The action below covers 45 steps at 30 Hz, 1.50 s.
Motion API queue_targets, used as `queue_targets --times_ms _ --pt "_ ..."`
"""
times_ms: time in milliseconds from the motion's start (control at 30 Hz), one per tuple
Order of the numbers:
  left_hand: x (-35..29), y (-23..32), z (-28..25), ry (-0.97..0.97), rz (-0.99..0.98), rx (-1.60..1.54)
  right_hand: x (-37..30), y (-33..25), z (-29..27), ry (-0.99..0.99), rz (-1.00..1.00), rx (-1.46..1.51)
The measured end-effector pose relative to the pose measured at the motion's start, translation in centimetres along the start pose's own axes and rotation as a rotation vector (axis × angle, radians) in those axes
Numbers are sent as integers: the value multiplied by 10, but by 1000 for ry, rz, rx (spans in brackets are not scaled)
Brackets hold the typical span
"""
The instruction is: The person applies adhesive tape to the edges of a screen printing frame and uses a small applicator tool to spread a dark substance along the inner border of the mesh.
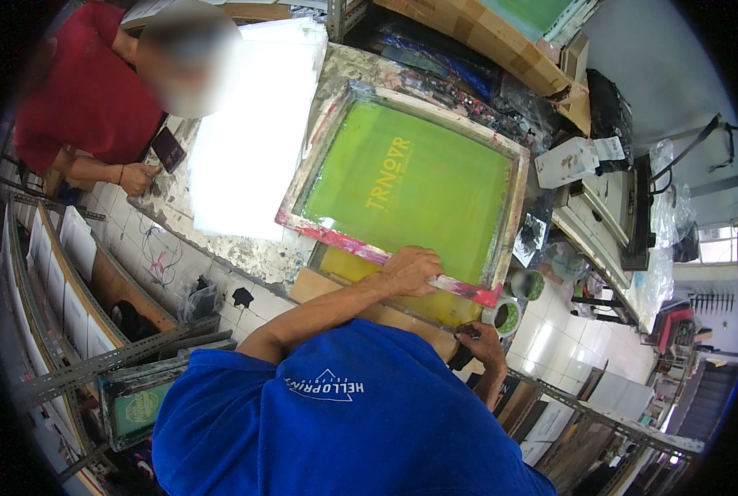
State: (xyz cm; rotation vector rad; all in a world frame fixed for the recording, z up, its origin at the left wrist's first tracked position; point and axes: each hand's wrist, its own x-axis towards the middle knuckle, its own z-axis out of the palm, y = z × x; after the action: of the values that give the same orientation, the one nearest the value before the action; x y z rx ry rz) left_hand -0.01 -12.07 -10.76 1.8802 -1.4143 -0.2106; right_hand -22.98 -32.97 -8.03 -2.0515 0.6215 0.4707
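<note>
- Left grip point(414, 271), at the middle of the head view, has its fingers curled over the near rail of the printing screen point(439, 186), pinching it.
- Right grip point(485, 343), just right of and below it, has bent fingers beside a dark item point(461, 358); I cannot tell whether they close on it.
- Printing screen, centre to right of centre in the frame, lies slantwise above the table point(249, 256); its mesh is green with yellow lettering, its near rail smeared pink and white.
- Beneath its near edge, a yellow panel point(342, 264) shows, with a brown board point(313, 286) to the left.
- Round container point(508, 317) with green contents is near the right grip, just beyond the screen's lower right corner.
- White sheets point(249, 136) lie in a broad stack left of the screen, upper left of centre.
- Co-worker in dark red point(88, 99) is at upper left, one hand point(139, 178) beside a dark flat device point(169, 150).
- White box point(567, 161) is at upper right; a smaller green-meshed screen point(140, 409) stands at lower left.
</note>
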Motion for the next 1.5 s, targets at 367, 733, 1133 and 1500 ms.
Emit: queue_targets --times_ms 367,733,1133,1500 --pt "18 21 -34 -37 -13 31 14 4 4 18 -30 179" --pt "19 24 -40 -131 -30 79 20 -5 14 13 -239 939" --pt "14 22 -36 -130 -31 47 29 -1 30 140 -385 1355" --pt "16 33 -57 -107 -34 21 28 -31 -1 428 -307 1161"
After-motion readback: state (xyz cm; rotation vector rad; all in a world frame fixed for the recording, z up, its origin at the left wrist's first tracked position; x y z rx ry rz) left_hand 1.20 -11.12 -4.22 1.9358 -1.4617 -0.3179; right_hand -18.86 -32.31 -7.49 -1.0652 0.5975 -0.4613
